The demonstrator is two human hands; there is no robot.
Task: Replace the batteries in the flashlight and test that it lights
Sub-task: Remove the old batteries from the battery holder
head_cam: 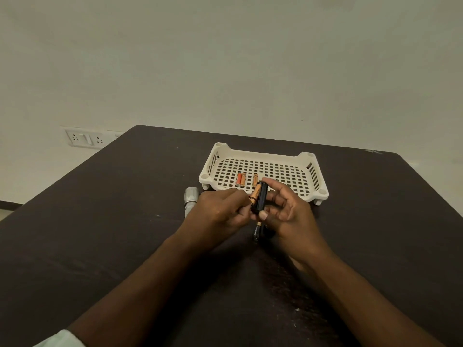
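Though held, battery holder (261,199) between hands.

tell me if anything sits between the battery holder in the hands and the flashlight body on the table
Nothing separate does. The black battery holder is held in the right hand; only the left hand lies between it and the silver flashlight body.

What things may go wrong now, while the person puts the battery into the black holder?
1. The battery holder is held in the air by the right hand; the orange battery pressed in by the left hand may slip and fall on the table.
2. Three batteries lie in the white basket; old and new ones may get mixed.
3. The battery's polarity is not readable here; it may go in reversed.
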